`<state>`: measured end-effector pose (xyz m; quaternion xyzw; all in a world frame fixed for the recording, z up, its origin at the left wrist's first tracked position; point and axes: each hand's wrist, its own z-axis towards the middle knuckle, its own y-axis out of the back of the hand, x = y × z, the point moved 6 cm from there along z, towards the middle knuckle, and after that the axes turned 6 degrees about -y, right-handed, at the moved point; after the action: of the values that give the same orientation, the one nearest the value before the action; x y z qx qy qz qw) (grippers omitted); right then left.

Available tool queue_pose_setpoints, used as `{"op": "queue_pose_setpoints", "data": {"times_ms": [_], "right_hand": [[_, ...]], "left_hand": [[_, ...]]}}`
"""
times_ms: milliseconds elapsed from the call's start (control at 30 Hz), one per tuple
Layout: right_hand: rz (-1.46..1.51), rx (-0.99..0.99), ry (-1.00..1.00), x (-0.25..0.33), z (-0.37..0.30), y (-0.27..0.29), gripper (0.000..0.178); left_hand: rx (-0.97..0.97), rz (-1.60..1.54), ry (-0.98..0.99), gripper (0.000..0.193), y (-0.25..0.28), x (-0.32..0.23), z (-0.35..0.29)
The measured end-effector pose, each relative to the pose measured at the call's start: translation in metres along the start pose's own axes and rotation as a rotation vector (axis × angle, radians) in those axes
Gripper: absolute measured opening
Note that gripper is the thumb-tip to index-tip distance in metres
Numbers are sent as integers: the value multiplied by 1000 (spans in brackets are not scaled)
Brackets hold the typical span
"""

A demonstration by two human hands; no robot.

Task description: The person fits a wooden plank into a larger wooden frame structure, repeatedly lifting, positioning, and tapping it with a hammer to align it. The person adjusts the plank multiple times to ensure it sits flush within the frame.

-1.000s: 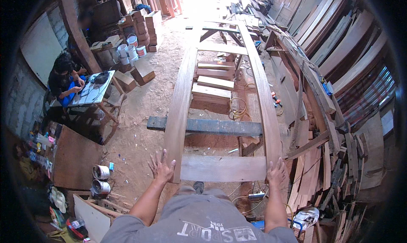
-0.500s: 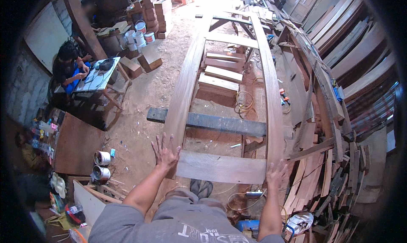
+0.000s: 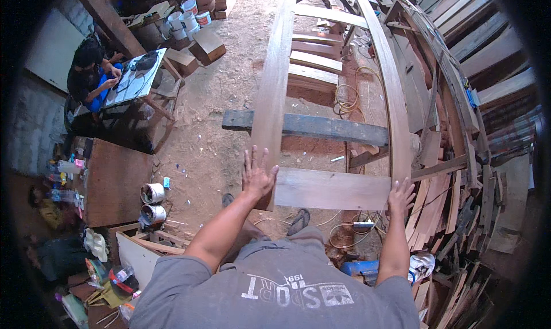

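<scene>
A long wooden frame stretches away in front of me, with a left side board [image 3: 272, 93], a right side board [image 3: 396, 113] and a near crosspiece [image 3: 333, 188]. My left hand [image 3: 260, 173] lies with fingers spread on the near left corner, where the side board meets the crosspiece. At the opposite near corner, my right hand [image 3: 400, 197] rests against the end of the right board, fingers apart. Neither hand is wrapped round anything. Beneath the side boards a dark beam [image 3: 321, 128] runs crosswise and carries the frame.
Stacked wooden pieces [image 3: 313, 70] and a yellow hose [image 3: 346, 102] lie on the floor under the frame. Timber offcuts [image 3: 442, 208] crowd the right side. Two paint-stained cans [image 3: 152, 193] stand at left, and a person [image 3: 92, 79] sits at a small table [image 3: 135, 79] farther off.
My view has shifted, so the frame and surroundings appear higher and farther right. Both hands stay at the same frame corners. My feet and legs show in a different position.
</scene>
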<state>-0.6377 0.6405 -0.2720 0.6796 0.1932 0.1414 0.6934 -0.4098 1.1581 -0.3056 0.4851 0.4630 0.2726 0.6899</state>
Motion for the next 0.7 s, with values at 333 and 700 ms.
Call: {"op": "queue_pose_setpoints", "data": {"times_ms": [333, 700], "right_hand": [[365, -104, 486, 402, -205, 14, 65], [279, 99, 279, 566, -203, 25, 74]], "left_hand": [[272, -565, 198, 19, 5, 279, -114], [567, 134, 1072, 58, 120, 685, -373]]}}
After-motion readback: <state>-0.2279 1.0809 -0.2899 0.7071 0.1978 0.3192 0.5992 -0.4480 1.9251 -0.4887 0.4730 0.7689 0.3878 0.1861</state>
